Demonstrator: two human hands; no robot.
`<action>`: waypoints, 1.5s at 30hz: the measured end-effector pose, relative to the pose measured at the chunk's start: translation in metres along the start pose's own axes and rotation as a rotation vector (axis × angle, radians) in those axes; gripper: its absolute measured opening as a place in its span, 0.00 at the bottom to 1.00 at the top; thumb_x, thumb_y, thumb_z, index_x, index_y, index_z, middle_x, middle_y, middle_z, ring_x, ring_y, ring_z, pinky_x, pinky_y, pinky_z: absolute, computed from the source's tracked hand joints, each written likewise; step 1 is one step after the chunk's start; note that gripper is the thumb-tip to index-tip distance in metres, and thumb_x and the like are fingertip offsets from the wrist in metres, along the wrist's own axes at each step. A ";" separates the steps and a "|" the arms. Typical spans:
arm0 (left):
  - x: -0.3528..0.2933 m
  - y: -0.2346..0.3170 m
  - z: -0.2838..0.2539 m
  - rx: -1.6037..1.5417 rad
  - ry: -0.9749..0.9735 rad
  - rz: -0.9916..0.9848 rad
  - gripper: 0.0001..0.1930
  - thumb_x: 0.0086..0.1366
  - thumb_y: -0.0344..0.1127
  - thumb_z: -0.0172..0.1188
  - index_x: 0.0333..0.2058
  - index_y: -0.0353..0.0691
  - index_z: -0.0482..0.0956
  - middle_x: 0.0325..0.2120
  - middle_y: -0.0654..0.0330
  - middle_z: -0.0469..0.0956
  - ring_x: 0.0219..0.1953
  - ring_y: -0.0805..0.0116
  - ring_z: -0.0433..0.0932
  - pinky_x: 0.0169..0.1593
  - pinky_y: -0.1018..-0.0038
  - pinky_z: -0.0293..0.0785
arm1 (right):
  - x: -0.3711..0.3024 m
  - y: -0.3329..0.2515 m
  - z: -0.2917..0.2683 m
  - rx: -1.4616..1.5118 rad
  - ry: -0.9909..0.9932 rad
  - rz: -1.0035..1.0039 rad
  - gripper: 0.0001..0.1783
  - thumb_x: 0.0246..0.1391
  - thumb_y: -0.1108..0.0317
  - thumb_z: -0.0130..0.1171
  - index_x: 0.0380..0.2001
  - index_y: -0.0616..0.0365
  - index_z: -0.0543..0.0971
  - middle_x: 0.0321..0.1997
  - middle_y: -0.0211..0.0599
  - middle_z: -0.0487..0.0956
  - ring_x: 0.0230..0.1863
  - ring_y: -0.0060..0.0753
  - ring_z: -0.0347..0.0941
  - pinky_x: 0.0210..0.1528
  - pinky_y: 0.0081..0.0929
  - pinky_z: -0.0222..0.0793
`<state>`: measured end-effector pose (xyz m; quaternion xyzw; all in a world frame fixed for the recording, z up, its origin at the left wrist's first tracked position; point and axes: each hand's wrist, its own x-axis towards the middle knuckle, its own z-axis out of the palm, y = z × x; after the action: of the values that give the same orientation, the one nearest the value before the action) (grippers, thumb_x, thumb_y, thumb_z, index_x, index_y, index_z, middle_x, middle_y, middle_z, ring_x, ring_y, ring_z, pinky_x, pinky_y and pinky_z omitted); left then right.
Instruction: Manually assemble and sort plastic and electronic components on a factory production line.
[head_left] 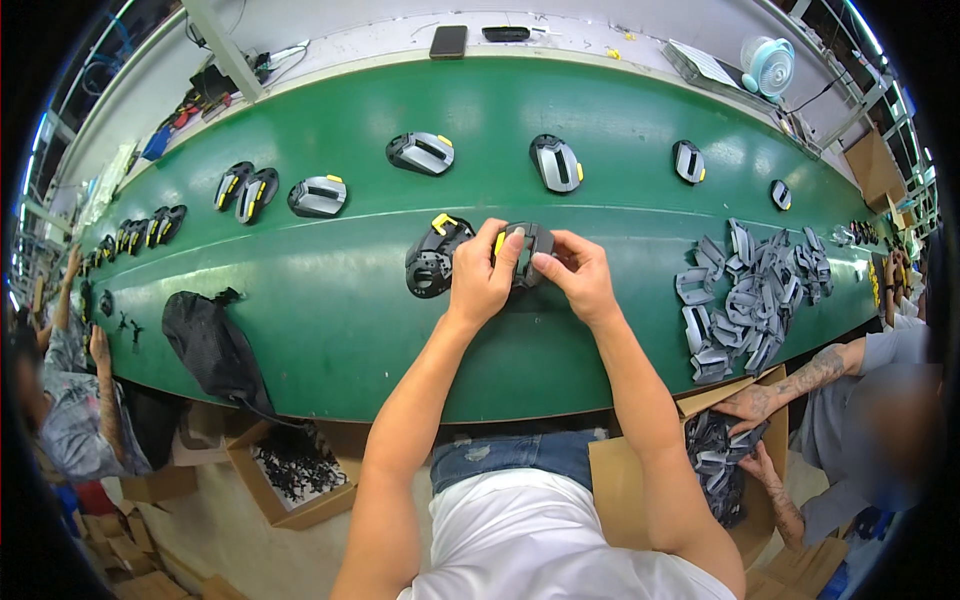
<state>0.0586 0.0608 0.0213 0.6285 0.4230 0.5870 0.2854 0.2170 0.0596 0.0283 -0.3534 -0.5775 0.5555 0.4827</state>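
Observation:
My left hand [482,272] and my right hand [578,275] are closed on a dark grey plastic housing [537,240] over the middle of the bench. Both thumbs press on its top face, and the fingers beneath are mostly hidden. A bit of yellow shows at its left side, beside my left fingers. Just left of that hand, almost touching it, lies a black plastic housing [430,272] with round openings and a yellow clip [444,224] on top.
Silver-and-black housings [421,153] with yellow tabs are spaced across the green bench [350,350]. Loose grey plastic covers [745,300] are heaped at right; a black bag [212,345] lies at left. Co-workers sit either side, one reaching into a cardboard box [640,490].

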 end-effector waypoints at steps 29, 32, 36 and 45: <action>0.001 -0.001 0.012 -0.502 0.048 -0.466 0.16 0.67 0.45 0.49 0.31 0.35 0.71 0.19 0.63 0.73 0.19 0.78 0.70 0.23 0.80 0.66 | 0.000 0.010 0.006 0.040 0.108 0.042 0.17 0.50 0.70 0.59 0.41 0.68 0.71 0.34 0.34 0.76 0.35 0.21 0.72 0.40 0.20 0.69; 0.000 -0.012 0.011 -0.353 0.056 -0.389 0.17 0.67 0.44 0.49 0.26 0.36 0.71 0.19 0.65 0.70 0.21 0.82 0.66 0.24 0.81 0.62 | 0.000 0.007 0.004 -0.020 0.090 0.034 0.14 0.50 0.70 0.58 0.38 0.68 0.72 0.33 0.33 0.76 0.34 0.18 0.71 0.37 0.18 0.67; -0.004 -0.011 0.016 -0.569 0.100 -0.374 0.16 0.67 0.41 0.50 0.23 0.37 0.69 0.19 0.70 0.67 0.23 0.84 0.60 0.26 0.82 0.58 | -0.002 0.014 0.002 0.075 0.080 0.040 0.13 0.48 0.70 0.58 0.36 0.67 0.73 0.31 0.29 0.74 0.32 0.15 0.68 0.35 0.16 0.66; -0.004 0.003 0.019 -0.089 0.091 -0.157 0.19 0.64 0.41 0.54 0.19 0.37 0.62 0.12 0.66 0.64 0.17 0.82 0.59 0.20 0.78 0.56 | 0.004 0.018 -0.002 0.038 0.111 0.019 0.11 0.48 0.73 0.56 0.36 0.66 0.74 0.34 0.30 0.76 0.35 0.15 0.69 0.39 0.17 0.66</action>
<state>0.0783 0.0584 0.0191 0.5527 0.4572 0.6090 0.3384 0.2154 0.0663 0.0111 -0.3799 -0.5358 0.5504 0.5154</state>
